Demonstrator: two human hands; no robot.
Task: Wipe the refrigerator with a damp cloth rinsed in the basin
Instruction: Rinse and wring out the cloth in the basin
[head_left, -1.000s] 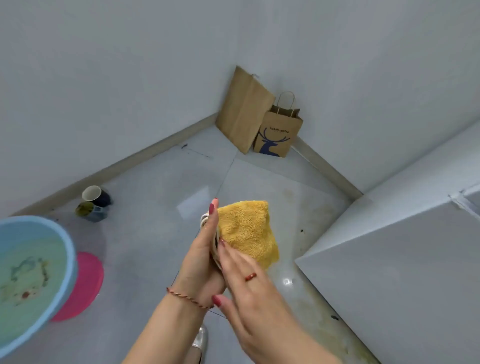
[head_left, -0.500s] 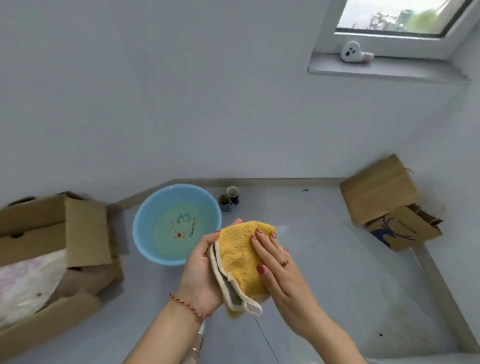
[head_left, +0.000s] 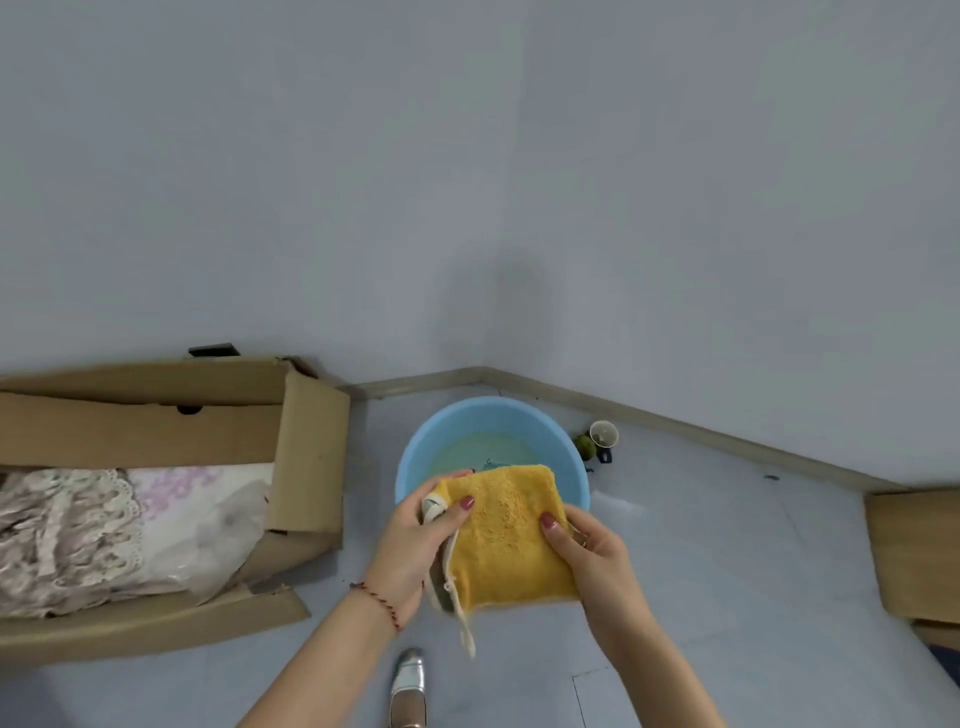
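We hold the cloth (head_left: 506, 535) up in the air, just in front of the basin (head_left: 415, 457). Our left hand (head_left: 415, 551) pinches its left edge, and our right hand (head_left: 589, 553) pinches its right edge. We think this is the rinse step. Next we must bend down and dip the cloth in. The basin has water in it. The box (head_left: 306, 457) beside it has soft fabric (head_left: 130, 525) inside. A cup (head_left: 603, 436) stands near the wall.
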